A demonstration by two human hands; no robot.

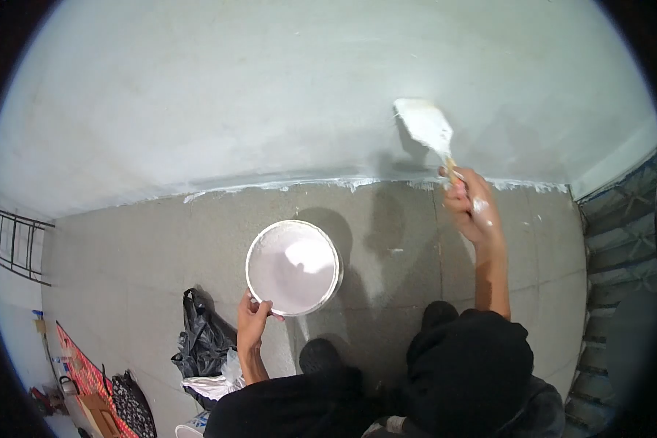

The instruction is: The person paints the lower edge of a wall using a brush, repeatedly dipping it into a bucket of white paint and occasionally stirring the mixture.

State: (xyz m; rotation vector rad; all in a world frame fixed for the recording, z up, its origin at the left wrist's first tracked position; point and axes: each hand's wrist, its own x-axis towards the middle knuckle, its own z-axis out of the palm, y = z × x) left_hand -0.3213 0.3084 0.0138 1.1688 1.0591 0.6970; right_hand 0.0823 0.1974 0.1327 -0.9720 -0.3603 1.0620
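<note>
The right hand [477, 207], arm extended forward, gripped the brush [425, 125] near the wall [285, 95]; the left hand [254, 321], lower, pinched the rim of the bucket [292, 269] above the floor [139, 270].

White brush [425, 125], grey floor tiles [401, 255], red-patterned mat [87, 369]

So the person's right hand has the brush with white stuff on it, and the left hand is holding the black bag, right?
Not quite: the left hand is holding the bucket by its rim, not the black bag. The head view shows it. The right hand does have the brush with white stuff on it.
</note>
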